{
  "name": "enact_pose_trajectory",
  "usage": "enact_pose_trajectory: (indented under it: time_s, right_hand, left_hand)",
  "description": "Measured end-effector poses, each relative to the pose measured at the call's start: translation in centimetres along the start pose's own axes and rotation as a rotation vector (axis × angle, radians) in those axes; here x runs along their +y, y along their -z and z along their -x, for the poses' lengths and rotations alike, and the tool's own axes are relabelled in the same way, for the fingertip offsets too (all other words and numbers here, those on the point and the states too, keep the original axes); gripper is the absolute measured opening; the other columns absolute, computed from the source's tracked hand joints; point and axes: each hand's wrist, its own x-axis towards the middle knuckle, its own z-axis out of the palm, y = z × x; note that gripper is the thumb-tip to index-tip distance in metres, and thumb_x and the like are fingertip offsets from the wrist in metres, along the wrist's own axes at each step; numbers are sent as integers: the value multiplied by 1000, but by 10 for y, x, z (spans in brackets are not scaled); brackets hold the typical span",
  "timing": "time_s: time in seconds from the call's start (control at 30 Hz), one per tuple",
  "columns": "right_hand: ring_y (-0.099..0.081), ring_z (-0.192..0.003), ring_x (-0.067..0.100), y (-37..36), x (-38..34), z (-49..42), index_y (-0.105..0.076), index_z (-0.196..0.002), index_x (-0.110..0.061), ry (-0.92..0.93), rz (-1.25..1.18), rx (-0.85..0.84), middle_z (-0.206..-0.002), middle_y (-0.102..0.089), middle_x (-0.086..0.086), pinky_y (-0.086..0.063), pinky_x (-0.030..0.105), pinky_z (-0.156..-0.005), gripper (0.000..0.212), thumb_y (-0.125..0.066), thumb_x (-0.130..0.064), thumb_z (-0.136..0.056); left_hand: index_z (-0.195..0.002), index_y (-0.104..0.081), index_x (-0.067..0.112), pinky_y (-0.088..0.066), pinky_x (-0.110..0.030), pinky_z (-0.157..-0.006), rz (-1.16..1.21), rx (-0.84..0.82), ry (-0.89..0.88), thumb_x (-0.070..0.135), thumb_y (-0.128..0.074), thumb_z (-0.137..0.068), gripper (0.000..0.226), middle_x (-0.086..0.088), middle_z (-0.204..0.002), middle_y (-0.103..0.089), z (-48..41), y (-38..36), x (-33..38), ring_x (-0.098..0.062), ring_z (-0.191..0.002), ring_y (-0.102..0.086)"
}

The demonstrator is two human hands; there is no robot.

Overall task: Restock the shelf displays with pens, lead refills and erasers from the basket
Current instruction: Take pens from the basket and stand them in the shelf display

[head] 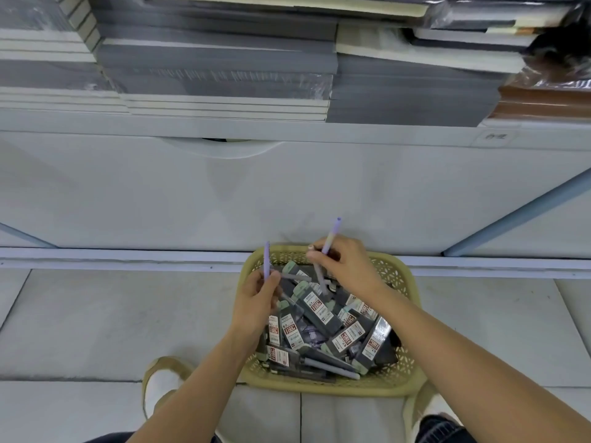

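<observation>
A yellow perforated basket [398, 383] sits on the floor, filled with several dark lead refill packs [319, 310] and a grey pen [332, 369] near its front. My left hand [256, 302] hovers over the basket's left side and grips a purple pen [266, 259] that points upward. My right hand [343, 266] is over the basket's back edge and pinches another purple pen [331, 238], tilted up and to the right. A further grey pen [295, 276] lies between the two hands; I cannot tell whether a hand holds it.
A white cabinet front [287, 193] with a curved handle recess stands right behind the basket. Above it, stacks of wrapped grey and white notebooks [217, 71] fill the shelf. My shoes [160, 388] stand on the tiled floor at either side of the basket.
</observation>
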Motion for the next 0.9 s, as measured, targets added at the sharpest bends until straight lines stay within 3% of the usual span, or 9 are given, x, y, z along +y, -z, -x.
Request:
enact_pose_trajectory:
  time_s: [0.1, 0.17, 0.27, 0.37, 0.47, 0.63, 0.7, 0.8, 0.9]
  right_hand:
    - [-49, -46, 6, -1, -13, 3, -72, -92, -11, -142, -338, -55, -52, -58, -8, -41, 17, -46, 17, -68, -28, -88]
    - [-49, -44, 9, -6, -18, 7, -71, -95, -8, -172, -376, -98, -51, -58, -5, -41, 18, -44, 18, -70, -25, -88]
    - [-48, -42, 10, -15, -21, 12, -67, -106, -7, -150, -412, -88, -55, -61, -4, -41, 21, -43, 22, -69, -20, -89]
    - [-51, -45, 12, -22, -21, 14, -59, -115, -4, -170, -460, -52, -62, -62, 2, -45, 26, -47, 26, -64, -18, -93]
    - [-53, -49, 12, -25, -18, 13, -55, -111, -5, -204, -471, -24, -65, -61, 6, -46, 28, -52, 19, -58, -17, -96]
    - [-61, -55, 13, -40, -15, 15, -56, -103, -1, -207, -450, -159, -67, -64, 5, -49, 23, -51, 19, -65, -13, -92]
    - [-62, -56, 11, -47, -14, 16, -58, -98, -3, -198, -428, -189, -69, -65, 3, -48, 21, -51, 18, -69, -13, -89]
    - [-63, -58, 10, -49, -13, 17, -57, -106, -6, -224, -468, -253, -76, -65, 7, -48, 19, -53, 28, -74, -11, -84]
    - [-60, -60, 12, -38, -9, 15, -55, -117, -15, -230, -558, -229, -86, -67, 12, -46, 21, -50, 33, -70, -19, -87]
  left_hand:
    - [-102, -61, 2, -41, -17, -50, 64, -84, -44, 28, -61, -94, 28, -5, -78, -60, 5, -7, 8, -8, -58, -49]
    - [-101, -60, 1, -42, -12, -51, 47, -181, -77, 33, -65, -87, 35, 6, -73, -64, 9, -11, 12, -2, -56, -53]
    - [-98, -61, 7, -45, -11, -53, -15, -261, -107, 22, -62, -92, 16, 15, -61, -61, 12, -9, 11, 3, -54, -55]
    - [-101, -62, 4, -51, -24, -60, -36, -197, -78, 23, -50, -100, 23, 6, -66, -61, 11, -2, 6, -9, -61, -55]
    - [-96, -62, 5, -45, -19, -53, -49, -92, -43, 24, -41, -104, 29, -2, -71, -60, 7, 2, 3, -8, -58, -53]
    - [-103, -56, -3, -51, -28, -52, 44, -40, 56, 23, -30, -106, 37, -16, -76, -65, 2, 2, 0, -23, -61, -60]
    - [-104, -59, 2, -42, -30, -45, 20, -67, 86, 30, -28, -106, 42, -14, -72, -62, 3, 0, -4, -25, -54, -53]
    - [-79, -64, 15, -25, -20, -37, 3, -131, 78, 44, -29, -104, 52, 0, -52, -51, 6, -3, -5, -11, -39, -36]
    - [-89, -59, 15, -23, -19, -34, 44, -148, 58, 50, -37, -101, 43, 7, -55, -41, 6, -2, -4, -7, -40, -28]
